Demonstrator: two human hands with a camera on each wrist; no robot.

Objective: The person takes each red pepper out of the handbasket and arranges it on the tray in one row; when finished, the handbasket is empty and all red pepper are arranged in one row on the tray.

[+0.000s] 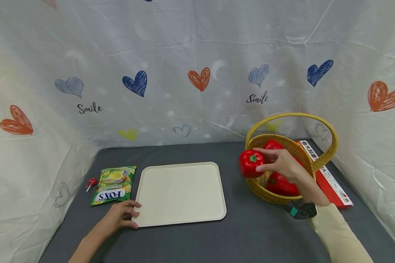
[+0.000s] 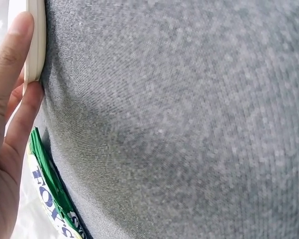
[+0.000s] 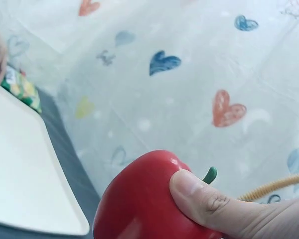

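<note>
One red pepper (image 1: 249,165) is pinched in the right grip (image 1: 283,166) near a basket (image 1: 266,195); the left grip (image 1: 121,214) holds a tray (image 1: 181,193)

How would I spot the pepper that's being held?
On the right of the grey table stands a yellow handled basket. At its left edge, the right hand holds a red pepper. Unlike the red peppers inside, this one is gripped.

Pale, creased sheeting (image 1: 171,25) with coloured hearts (image 1: 136,84) and "Smile" lettering (image 1: 89,108) behind and beside a dark grey tabletop (image 1: 243,237).
</note>
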